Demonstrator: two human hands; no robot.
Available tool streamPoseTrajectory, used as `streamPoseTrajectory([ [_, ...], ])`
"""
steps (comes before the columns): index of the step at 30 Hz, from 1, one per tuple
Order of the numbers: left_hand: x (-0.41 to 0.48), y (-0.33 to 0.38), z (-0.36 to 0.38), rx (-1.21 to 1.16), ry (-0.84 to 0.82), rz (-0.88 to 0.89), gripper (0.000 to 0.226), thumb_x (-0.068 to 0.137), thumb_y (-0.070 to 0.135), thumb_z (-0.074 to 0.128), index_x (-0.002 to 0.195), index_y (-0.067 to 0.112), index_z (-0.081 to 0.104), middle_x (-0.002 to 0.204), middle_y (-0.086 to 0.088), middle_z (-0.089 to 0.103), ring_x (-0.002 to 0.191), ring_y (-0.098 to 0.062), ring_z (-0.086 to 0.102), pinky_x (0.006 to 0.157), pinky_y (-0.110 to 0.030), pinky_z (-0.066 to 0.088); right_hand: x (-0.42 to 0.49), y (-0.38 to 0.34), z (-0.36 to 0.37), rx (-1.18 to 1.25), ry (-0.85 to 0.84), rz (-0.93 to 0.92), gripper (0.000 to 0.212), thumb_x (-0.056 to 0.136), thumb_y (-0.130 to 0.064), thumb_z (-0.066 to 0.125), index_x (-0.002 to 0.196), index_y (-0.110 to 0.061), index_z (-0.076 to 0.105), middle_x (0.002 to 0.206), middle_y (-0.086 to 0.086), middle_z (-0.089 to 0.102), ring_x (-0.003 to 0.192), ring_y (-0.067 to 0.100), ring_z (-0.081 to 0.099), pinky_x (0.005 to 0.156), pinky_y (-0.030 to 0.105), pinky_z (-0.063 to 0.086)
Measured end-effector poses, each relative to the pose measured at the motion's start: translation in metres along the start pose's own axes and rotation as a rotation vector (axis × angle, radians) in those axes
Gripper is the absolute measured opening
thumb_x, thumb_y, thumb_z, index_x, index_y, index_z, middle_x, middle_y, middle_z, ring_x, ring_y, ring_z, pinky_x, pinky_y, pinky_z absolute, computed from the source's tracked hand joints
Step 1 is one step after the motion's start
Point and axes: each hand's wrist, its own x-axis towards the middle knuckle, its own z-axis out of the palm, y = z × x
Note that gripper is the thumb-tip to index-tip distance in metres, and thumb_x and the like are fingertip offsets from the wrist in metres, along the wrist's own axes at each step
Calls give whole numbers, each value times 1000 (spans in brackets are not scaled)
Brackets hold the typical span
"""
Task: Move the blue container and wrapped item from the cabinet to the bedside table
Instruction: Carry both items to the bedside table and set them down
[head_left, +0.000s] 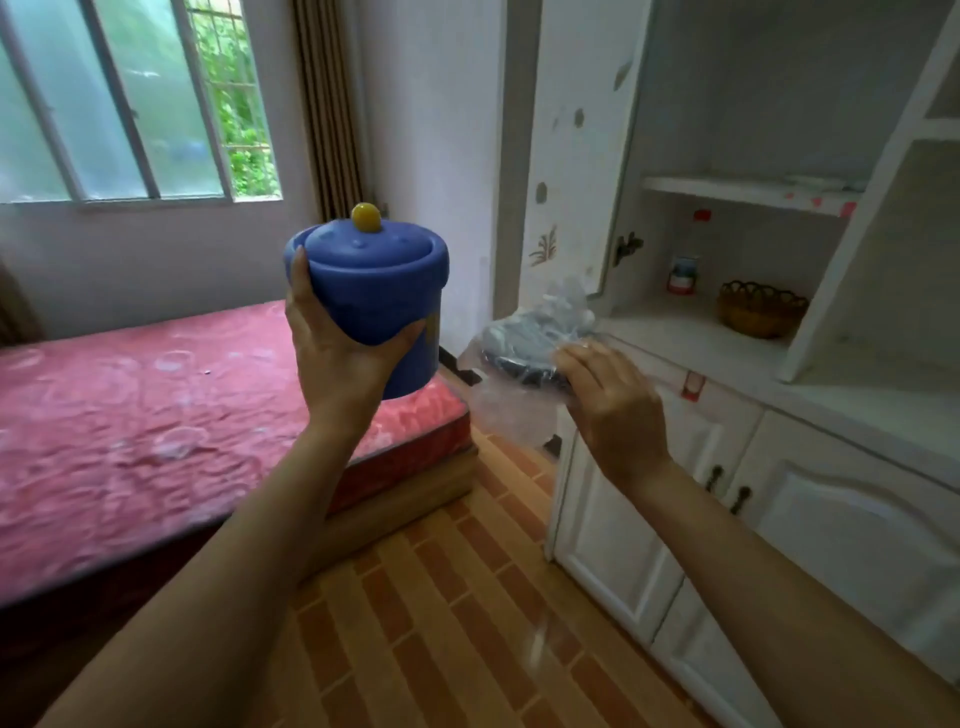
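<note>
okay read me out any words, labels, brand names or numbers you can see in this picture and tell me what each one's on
No text here can be read.
Bottle on the cabinet shelf: a red, white and blue label, too small and blurred to read.
Red and white sticker on the cabinet counter edge: blurred, nothing legible.
Blue container in the left hand: a yellow patch on its side, mostly hidden, no words visible.
Wrapped item in the right hand: no print visible.

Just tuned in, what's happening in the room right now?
A person is standing between a bed and a white cabinet, both hands full. The left hand grips a blue container with its lid on and a yellow knob on top. The right hand holds a wrapped item in clear plastic. Both are off the cabinet and held in the air. No bedside table is in view yet.
</note>
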Motion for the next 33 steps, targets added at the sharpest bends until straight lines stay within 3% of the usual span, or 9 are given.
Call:
streamPoseTrajectory([
  [5, -7, -8, -67, 137, 130, -29, 112, 57, 43, 83, 143, 25, 13, 148, -1, 26, 132, -12, 31, 104, -35, 35, 21, -43, 30, 165, 63, -91, 41, 68, 1, 73, 104, -7, 56, 99, 17, 68, 93, 35, 65, 81, 41, 53],
  [7, -10, -9, -91, 203, 191, -55, 113, 56, 42, 83, 143, 23, 13, 148, 0, 26, 131, -10, 30, 102, -30, 34, 29, -60, 41, 234, 88, -127, 32, 75, -1, 65, 105, -8, 56, 99, 16, 68, 94, 34, 65, 80, 41, 54],
  [10, -16, -7, -128, 285, 269, -65, 113, 55, 39, 84, 143, 23, 15, 148, 2, 27, 132, -11, 32, 103, -31, 34, 42, -86, 58, 323, 119, -186, 21, 81, -3, 57, 102, -5, 62, 98, 16, 69, 93, 34, 66, 81, 40, 53],
  [16, -39, 5, -198, 474, 427, -82, 113, 56, 37, 86, 142, 24, 15, 147, 3, 28, 132, -9, 30, 108, -38, 33, 58, -150, 80, 541, 154, -292, 22, 84, -2, 54, 104, -4, 63, 102, 16, 69, 97, 33, 64, 89, 39, 48],
  [20, -58, 17, -247, 616, 518, -72, 114, 58, 40, 84, 143, 20, 11, 144, 10, 23, 127, 3, 24, 101, -7, 24, 66, -199, 87, 675, 161, -364, 25, 80, -2, 67, 105, -4, 63, 103, 16, 68, 97, 34, 63, 90, 39, 47],
  [22, -69, 20, -275, 678, 563, -69, 114, 58, 40, 84, 143, 20, 10, 142, 12, 20, 127, 3, 23, 99, 0, 18, 69, -224, 88, 741, 167, -396, 27, 79, -3, 70, 105, -4, 63, 102, 15, 69, 97, 33, 63, 89, 41, 49],
  [25, -87, 26, -314, 730, 629, -86, 115, 58, 44, 83, 142, 30, 5, 145, 13, 18, 133, -1, 22, 107, -13, 20, 72, -262, 86, 828, 192, -441, 26, 80, -6, 71, 104, -5, 63, 102, 14, 69, 96, 33, 64, 89, 41, 50],
  [28, -103, 34, -349, 831, 691, -111, 115, 59, 43, 82, 144, 20, 8, 151, 0, 19, 137, -11, 21, 108, -11, 18, 75, -302, 84, 904, 207, -470, 24, 81, -7, 70, 103, -6, 62, 101, 13, 69, 96, 32, 63, 87, 41, 50],
  [33, -124, 45, -409, 982, 756, -153, 116, 58, 41, 83, 144, 16, 10, 150, -7, 24, 137, -19, 26, 111, -39, 28, 80, -369, 82, 996, 216, -507, 21, 83, -10, 67, 103, -6, 63, 101, 12, 69, 96, 32, 63, 85, 41, 51],
])
